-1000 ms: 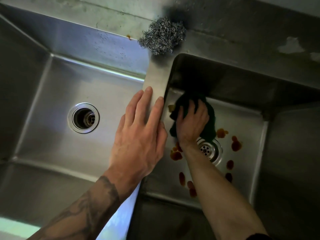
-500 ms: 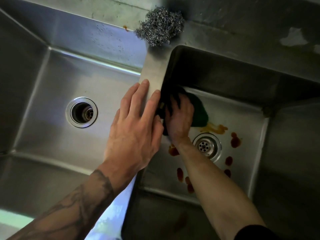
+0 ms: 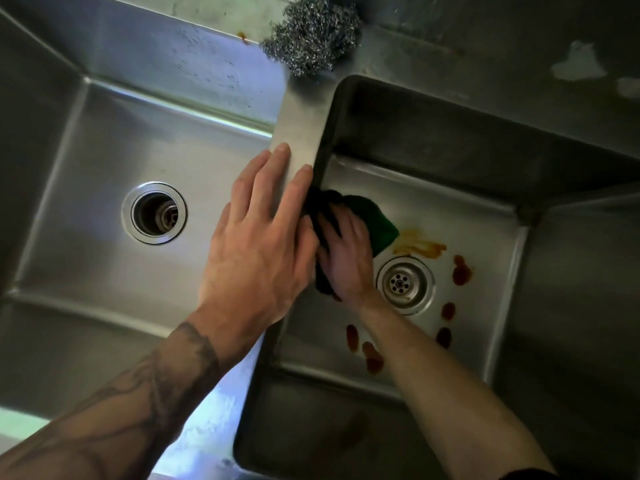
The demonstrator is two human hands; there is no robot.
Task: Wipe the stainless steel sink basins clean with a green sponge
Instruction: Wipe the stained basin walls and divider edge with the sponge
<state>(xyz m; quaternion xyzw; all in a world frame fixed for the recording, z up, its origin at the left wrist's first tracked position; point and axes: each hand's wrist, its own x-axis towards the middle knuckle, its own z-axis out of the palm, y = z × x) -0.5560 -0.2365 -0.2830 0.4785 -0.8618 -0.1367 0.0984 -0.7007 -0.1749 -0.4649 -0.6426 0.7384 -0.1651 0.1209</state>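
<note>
A double stainless steel sink fills the view. My right hand (image 3: pixel 348 258) presses a dark green sponge (image 3: pixel 375 220) flat on the floor of the right basin (image 3: pixel 460 206), against its left wall beside the drain (image 3: pixel 405 284). Reddish-brown spots (image 3: pixel 462 273) and an orange smear (image 3: pixel 420 247) lie around that drain. My left hand (image 3: pixel 259 244) rests flat, fingers spread, on the divider (image 3: pixel 299 133) between the basins and holds nothing. The left basin (image 3: pixel 104 140) has its own drain (image 3: pixel 154 213).
A ball of steel wool (image 3: pixel 310 36) sits on the rim behind the divider. A small brown spot (image 3: pixel 242 36) marks the back rim of the left basin. The wall behind the sink has patches of chipped paint (image 3: pixel 578 67).
My right hand slid the sponge from above the drain to the left wall of the right basin, smearing one spot into an orange streak. My left hand stayed on the divider.
</note>
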